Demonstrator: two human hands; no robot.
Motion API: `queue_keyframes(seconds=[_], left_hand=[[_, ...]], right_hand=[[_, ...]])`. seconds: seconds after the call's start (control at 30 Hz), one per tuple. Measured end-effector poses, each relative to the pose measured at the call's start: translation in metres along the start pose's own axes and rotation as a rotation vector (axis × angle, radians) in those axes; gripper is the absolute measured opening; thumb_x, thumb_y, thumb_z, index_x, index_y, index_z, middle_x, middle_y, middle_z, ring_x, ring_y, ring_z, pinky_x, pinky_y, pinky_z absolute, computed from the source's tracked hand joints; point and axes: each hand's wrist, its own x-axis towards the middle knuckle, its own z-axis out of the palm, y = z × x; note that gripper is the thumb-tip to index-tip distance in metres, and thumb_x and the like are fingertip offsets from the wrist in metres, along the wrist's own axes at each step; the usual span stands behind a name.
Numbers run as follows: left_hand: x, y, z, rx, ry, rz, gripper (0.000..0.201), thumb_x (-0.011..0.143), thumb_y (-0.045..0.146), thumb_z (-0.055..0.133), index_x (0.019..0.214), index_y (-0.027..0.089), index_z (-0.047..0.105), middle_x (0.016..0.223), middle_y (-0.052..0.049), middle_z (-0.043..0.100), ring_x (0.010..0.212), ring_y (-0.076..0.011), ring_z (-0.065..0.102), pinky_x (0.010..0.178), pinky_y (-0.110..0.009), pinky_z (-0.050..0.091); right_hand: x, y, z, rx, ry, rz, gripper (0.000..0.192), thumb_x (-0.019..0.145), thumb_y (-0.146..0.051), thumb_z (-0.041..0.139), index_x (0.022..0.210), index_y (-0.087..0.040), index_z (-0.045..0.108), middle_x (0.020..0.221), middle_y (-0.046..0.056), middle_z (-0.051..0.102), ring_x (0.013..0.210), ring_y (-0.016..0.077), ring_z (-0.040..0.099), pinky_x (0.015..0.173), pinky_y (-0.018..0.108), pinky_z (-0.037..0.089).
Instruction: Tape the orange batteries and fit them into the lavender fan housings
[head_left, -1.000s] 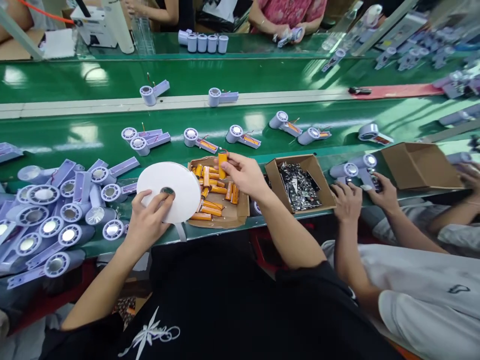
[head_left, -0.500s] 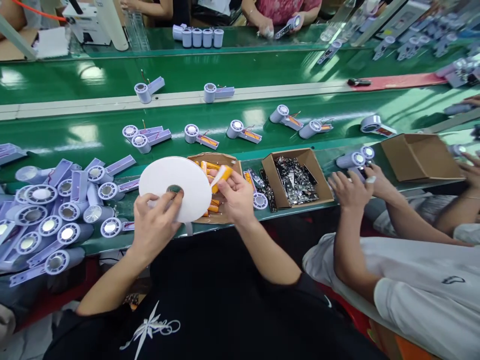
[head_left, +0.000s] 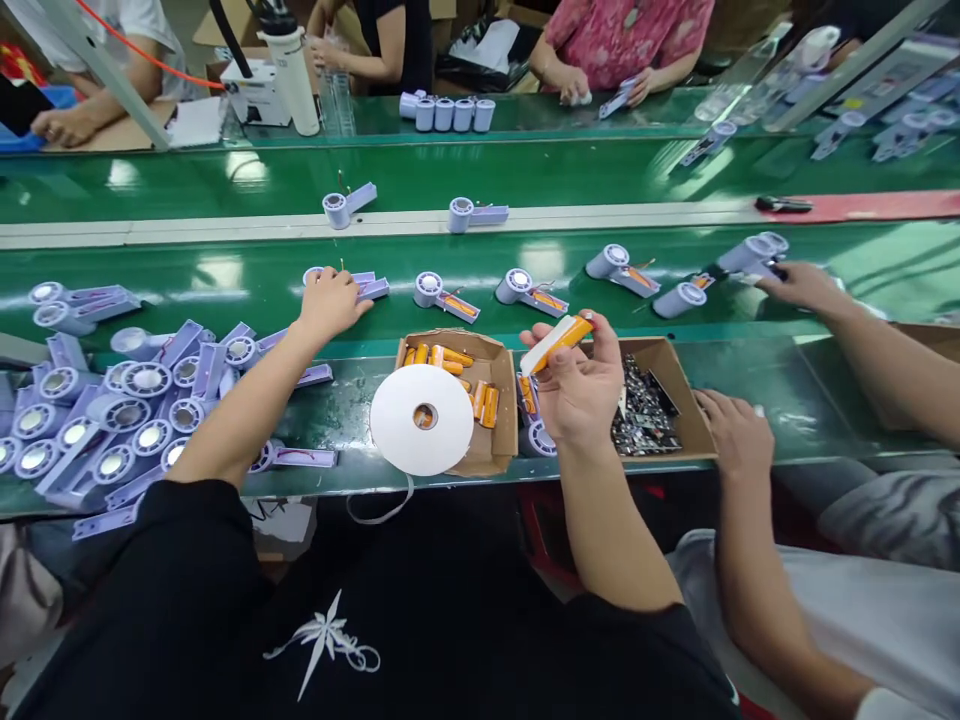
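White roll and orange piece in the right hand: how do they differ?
The white roll is a flat disc with a hole; the orange piece is slim and long. No hand touches the white roll; the right hand holds the orange piece up. Both show white: the orange piece bears a white strip.

An orange battery [head_left: 576, 329] tilts in the right hand [head_left: 581, 388], a white strip [head_left: 541, 349] lying along its upward face.
The slim cylinder slants from lower left to upper right, gripped by the fingers; at left, two lavender fan housings [head_left: 373, 289] lie close together on the green belt [head_left: 405, 255], handles pointing right, their round heads partly hidden beneath the left hand [head_left: 332, 301].
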Motion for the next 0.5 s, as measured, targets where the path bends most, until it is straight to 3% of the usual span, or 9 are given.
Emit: queue_keyframes(seconds=[0.1,0.17,0.27,0.37,0.5], left_hand=[[0.026,-0.027,0.024,-0.037,-0.08,0.042,0.011,0.086,0.029,0.077,0.091,0.021,0.082,0.121,-0.02,0.077,0.147,-0.0477,0.047,0.125,-0.068,0.025],[0.034,-0.037,0.033,-0.104,-0.151,0.093,0.005,0.08,0.026,0.08,0.078,0.022,0.078,0.115,-0.017,0.079,0.145,-0.0453,0.05,0.126,-0.064,0.027],[0.045,-0.047,0.035,-0.222,-0.25,0.167,0.015,0.074,0.028,0.084,0.066,0.024,0.072,0.106,-0.009,0.083,0.135,-0.0368,0.061,0.126,-0.052,0.036],[0.053,-0.056,0.036,-0.344,-0.276,0.192,0.017,0.083,0.04,0.079,0.074,0.026,0.075,0.106,-0.004,0.084,0.124,-0.0286,0.068,0.117,-0.04,0.047],[0.052,-0.057,0.048,-0.426,-0.157,0.095,0.032,0.101,0.047,0.056,0.099,0.022,0.076,0.104,-0.007,0.081,0.099,-0.0242,0.07,0.094,-0.037,0.054]], right_hand=[[0.009,-0.002,0.009,-0.079,-0.09,-0.031,0.059,0.093,-0.058,0.086,0.145,-0.039,0.067,0.123,0.006,0.087,0.119,0.0288,0.085,0.098,0.048,0.074],[0.024,-0.003,0.022,-0.094,-0.159,-0.015,0.053,0.089,-0.055,0.09,0.137,-0.038,0.072,0.117,0.004,0.088,0.112,0.0275,0.086,0.095,0.046,0.074],[0.056,0.008,0.058,-0.124,-0.284,0.012,0.042,0.084,-0.047,0.094,0.122,-0.033,0.081,0.113,0.003,0.087,0.104,0.0252,0.085,0.097,0.046,0.072],[0.091,0.04,0.11,-0.255,-0.478,0.03,0.033,0.087,-0.039,0.089,0.118,-0.028,0.084,0.107,0.003,0.087,0.101,0.0244,0.084,0.102,0.045,0.068],[0.122,0.084,0.168,-0.67,-0.769,-0.007,0.035,0.098,-0.03,0.078,0.131,-0.021,0.083,0.102,0.004,0.087,0.095,0.0241,0.081,0.097,0.038,0.061]])
